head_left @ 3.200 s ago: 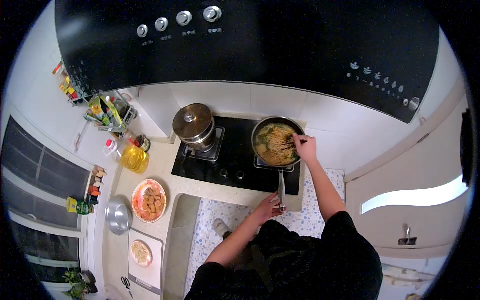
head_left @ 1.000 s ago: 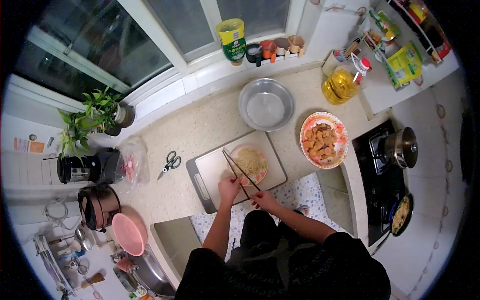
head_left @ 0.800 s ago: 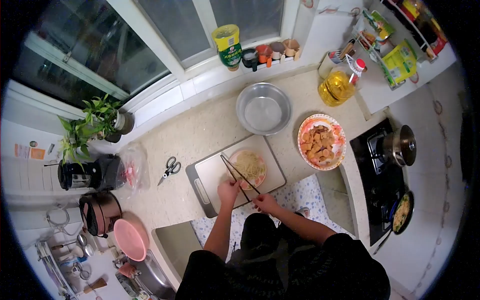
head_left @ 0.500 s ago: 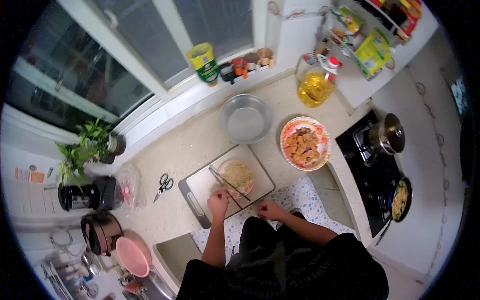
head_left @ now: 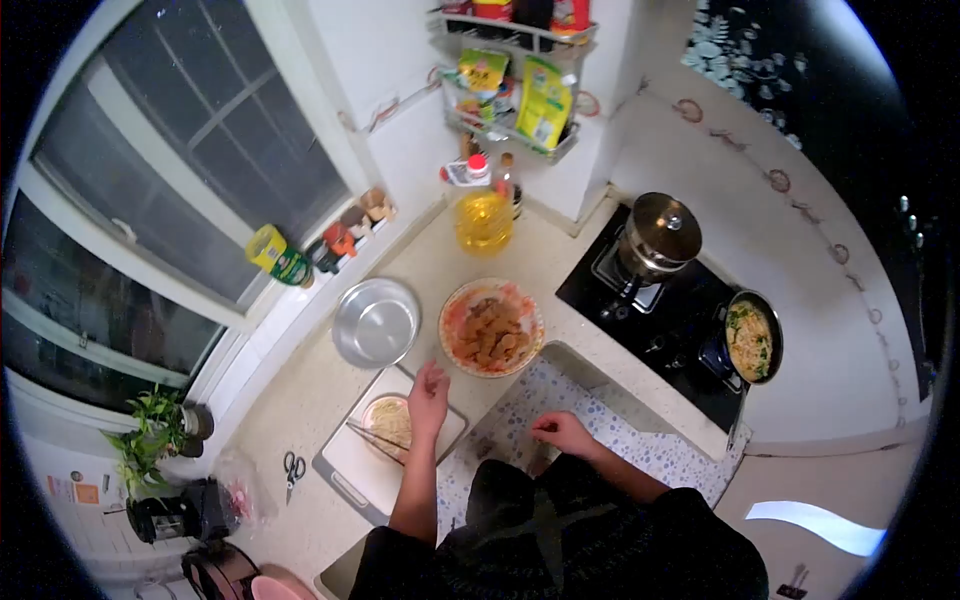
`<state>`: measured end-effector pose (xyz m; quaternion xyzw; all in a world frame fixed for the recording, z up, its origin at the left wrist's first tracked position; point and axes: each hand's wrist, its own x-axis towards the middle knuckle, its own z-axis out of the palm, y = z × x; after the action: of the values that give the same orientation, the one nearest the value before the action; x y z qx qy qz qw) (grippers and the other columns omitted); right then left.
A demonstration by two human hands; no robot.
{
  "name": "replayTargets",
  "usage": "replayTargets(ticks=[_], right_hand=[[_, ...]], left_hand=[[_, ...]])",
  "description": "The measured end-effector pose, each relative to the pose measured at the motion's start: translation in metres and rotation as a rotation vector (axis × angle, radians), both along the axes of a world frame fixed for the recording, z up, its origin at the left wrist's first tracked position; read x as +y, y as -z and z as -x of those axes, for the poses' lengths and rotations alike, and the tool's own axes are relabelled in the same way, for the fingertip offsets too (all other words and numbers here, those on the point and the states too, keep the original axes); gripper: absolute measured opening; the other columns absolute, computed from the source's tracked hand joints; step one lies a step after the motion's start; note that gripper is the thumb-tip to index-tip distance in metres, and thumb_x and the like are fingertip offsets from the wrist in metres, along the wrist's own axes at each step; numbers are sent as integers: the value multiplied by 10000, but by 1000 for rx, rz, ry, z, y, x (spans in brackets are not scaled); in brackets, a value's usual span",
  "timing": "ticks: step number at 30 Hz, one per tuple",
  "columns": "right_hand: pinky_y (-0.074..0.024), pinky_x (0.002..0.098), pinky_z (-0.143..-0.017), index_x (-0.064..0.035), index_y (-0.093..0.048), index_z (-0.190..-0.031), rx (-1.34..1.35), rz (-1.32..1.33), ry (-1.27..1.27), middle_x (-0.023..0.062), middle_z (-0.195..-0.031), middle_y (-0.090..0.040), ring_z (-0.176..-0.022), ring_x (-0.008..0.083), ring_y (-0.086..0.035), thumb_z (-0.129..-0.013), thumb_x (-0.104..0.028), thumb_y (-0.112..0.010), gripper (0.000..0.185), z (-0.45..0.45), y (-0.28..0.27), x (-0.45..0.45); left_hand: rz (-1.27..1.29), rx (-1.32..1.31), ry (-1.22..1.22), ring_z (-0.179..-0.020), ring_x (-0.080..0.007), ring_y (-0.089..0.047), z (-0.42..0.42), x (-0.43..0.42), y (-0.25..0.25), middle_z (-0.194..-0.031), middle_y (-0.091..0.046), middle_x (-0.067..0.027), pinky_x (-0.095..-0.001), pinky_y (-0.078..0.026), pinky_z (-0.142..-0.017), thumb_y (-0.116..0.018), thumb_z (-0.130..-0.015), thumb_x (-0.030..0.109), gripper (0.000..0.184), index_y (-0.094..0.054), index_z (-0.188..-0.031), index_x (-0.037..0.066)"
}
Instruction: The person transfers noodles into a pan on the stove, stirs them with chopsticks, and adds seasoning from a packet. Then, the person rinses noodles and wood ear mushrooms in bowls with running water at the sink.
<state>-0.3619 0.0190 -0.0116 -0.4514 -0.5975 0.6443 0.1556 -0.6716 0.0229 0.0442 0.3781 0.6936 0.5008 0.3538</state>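
Head view: left hand [head_left: 428, 393] held just beside dish [head_left: 540, 327] of brown pieces [head_left: 490, 337]; fingers loosely spread, nothing seen gripped. Right hand [head_left: 565, 433] held over floor [head_left: 625, 425], fingers curled; whether pressed together cannot be told. Chopsticks [head_left: 375, 437] laid across plate of pale strips [head_left: 392, 418] on cutting board [head_left: 348, 468]; could be knocked off if brushed by left forearm [head_left: 415, 495]. Dish could be tipped if rim is snagged.

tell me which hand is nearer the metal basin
Left. The left hand is just off the metal basin, on its near side; the right hand is farther away, to its right.
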Motion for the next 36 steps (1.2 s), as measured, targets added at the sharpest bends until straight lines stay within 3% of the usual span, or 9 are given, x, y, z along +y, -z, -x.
replayTargets(ticks=[3, 6, 9, 17, 18, 22, 28, 31, 36], right_hand=[[-526, 267, -713, -9, -683, -971, -56, -93, 104, 46, -857, -693, -777, 116, -644, -897, -127, -699, 141, -32, 0, 6], [-527, 271, -712, -18, -668, -1049, -59, -293, 104, 51, -859, -696, -775, 124, -646, -901, -140, -691, 193, -59, -38, 14], [-526, 288, -723, -33, -651, -1136, -17, -177, 149, 48, -880, -698, -794, 128, -646, -904, -171, -689, 272, -83, -64, 18], [-535, 359, -835, -97, -610, -1264, -133, -165, 121, 117, -1104, -696, -969, 227, -679, -963, -265, -600, 344, -141, -42, 21], [-534, 362, -845, -108, -607, -1273, -131, -165, 137, 118, -1116, -693, -989, 229, -675, -964, -266, -600, 347, -145, -33, 18], [-521, 316, -818, -62, -619, -1250, -51, -121, 193, 59, -931, -698, -878, 137, -649, -944, -130, -632, 314, -153, -43, 16], [-521, 320, -811, -80, -647, -1210, -55, -54, 193, 67, -943, -704, -887, 150, -662, -935, -197, -658, 299, -152, -98, 24], [-518, 315, -782, -79, -663, -1176, -178, -71, 185, 64, -942, -705, -858, 148, -654, -928, -215, -662, 283, -153, -77, 32], [-535, 291, -727, -57, -566, -1280, 104, -502, 494, 75, -1094, -652, -868, 134, -630, -898, -82, -654, 393, -145, -97, 54]], left_hand=[[-148, 55, 112, -1140, -246, -602, -51, 70, -62, -1252, -607, -169, -348, -493, -939, -669, -887, 133, 561, -470, -1406, 61], [-363, 467, 228, -1261, -369, -498, -87, 164, -101, -1380, -498, -240, -440, -402, -1052, -719, -817, 199, 613, -501, -1375, 69], [-490, 715, 252, -1290, -445, -437, -137, 253, -157, -1460, -394, -278, -474, -369, -1077, -740, -777, 242, 573, -575, -1318, 149], [-236, 942, 122, -1448, -471, -141, -205, 415, -185, -1551, -218, -282, -681, -113, -1115, -581, -817, 576, 630, -543, -1384, 303], [-186, 952, 125, -1461, -429, -144, -207, 421, -186, -1561, -243, -236, -691, -97, -1112, -564, -821, 583, 703, -490, -1431, 242], [-247, 808, 37, -1457, -329, -241, -195, 442, -174, -1544, -336, -146, -661, -138, -1123, -604, -827, 504, 799, -397, -1457, 59], [-669, 694, 35, -1296, -374, -445, -172, 368, -187, -1331, -516, -193, -568, -263, -1107, -630, -862, 247, 559, -499, -1367, 45], [-814, 641, 86, -1166, -351, -532, -178, 298, -201, -1194, -563, -188, -471, -379, -1029, -637, -854, 120, 446, -575, -1288, 33], [-770, 459, 233, -992, -264, -617, -178, 189, -212, -1042, -630, -146, -331, -481, -877, -639, -862, -2, 216, -694, -1069, 22]])
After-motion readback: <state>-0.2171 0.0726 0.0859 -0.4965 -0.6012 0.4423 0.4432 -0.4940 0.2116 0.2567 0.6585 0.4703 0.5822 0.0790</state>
